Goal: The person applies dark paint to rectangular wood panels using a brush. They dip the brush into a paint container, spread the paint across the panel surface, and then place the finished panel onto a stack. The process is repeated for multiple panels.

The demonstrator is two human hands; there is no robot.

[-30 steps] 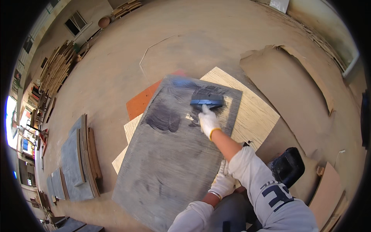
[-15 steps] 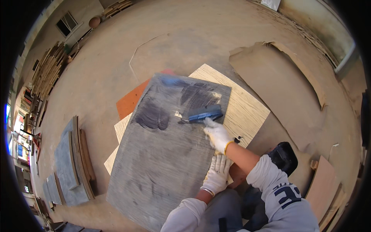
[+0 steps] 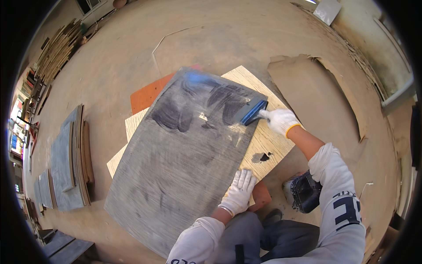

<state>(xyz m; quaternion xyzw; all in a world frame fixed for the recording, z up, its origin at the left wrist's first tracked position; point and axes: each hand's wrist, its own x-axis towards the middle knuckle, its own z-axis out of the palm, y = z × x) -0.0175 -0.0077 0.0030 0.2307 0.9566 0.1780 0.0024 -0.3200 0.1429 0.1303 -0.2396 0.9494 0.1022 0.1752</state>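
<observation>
My right hand (image 3: pixel 281 122), in a white work glove, grips a wide blue scraper (image 3: pixel 255 111). Its blade lies against the upper right edge of a large grey board (image 3: pixel 171 176). Dark smeared patches and some pale spots mark the board's far half. My gloved left hand (image 3: pixel 238 190) lies flat with its fingers out at the board's right edge, near my knees. Beneath, turned at angles, are light wood-grain boards (image 3: pixel 278 147) and an orange-red board (image 3: pixel 147 93). Dark blots sit on the light board's right corner.
A black-smeared bucket (image 3: pixel 306 192) stands right of my legs. Sheets of brown cardboard (image 3: pixel 316 94) lie on the floor at the right. Grey boards (image 3: pixel 61 154) are stacked at the left. Timber strips (image 3: pixel 57 48) are piled at the far left, and a wall runs along the right.
My right hand has swept the scraper right and slightly away, from the board's upper middle to its right edge. The two hands are farther apart; the left still lies flat. The view has shifted.
</observation>
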